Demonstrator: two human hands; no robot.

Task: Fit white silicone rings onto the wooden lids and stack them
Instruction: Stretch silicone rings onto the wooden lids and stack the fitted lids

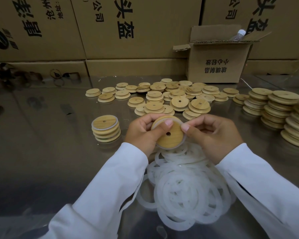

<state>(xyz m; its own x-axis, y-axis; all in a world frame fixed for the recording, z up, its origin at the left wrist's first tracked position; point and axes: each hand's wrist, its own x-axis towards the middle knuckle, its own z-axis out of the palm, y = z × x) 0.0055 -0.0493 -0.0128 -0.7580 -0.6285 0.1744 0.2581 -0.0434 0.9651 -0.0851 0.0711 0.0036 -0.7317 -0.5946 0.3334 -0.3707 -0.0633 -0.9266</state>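
We take the held lid as the middle of our clock. At 6 o'clock lies the biggest thing, the pile of white silicone rings (pixel 185 187). We judge them very light, soft and floppy, a little clingy, so they will stretch easily but can also roll off an edge. At 12 o'clock are the loose wooden lids (pixel 164 99), scattered and overlapping, and at 3 o'clock the taller stacks (pixel 274 107). At 9 o'clock stands the short finished stack (pixel 106 129), with white rims showing between its lids.

The held lid (pixel 170 135) is above the near edge of the ring pile. It looks light, stiff and smooth, not fragile. We think it is best taken by its rim, so the groove stays free. The ring (pixel 169 149) already shows around its lower edge, from about 4 to 7 o'clock.

The left hand (pixel 141 133) grips the lid, with its fingers curled behind and its thumb pressed on the face at about 11 o'clock. The right hand (pixel 212 135) is also curled, and its thumb and fingers pinch the ring at the rim at about 2 o'clock. We judge this to be the last part to seat.
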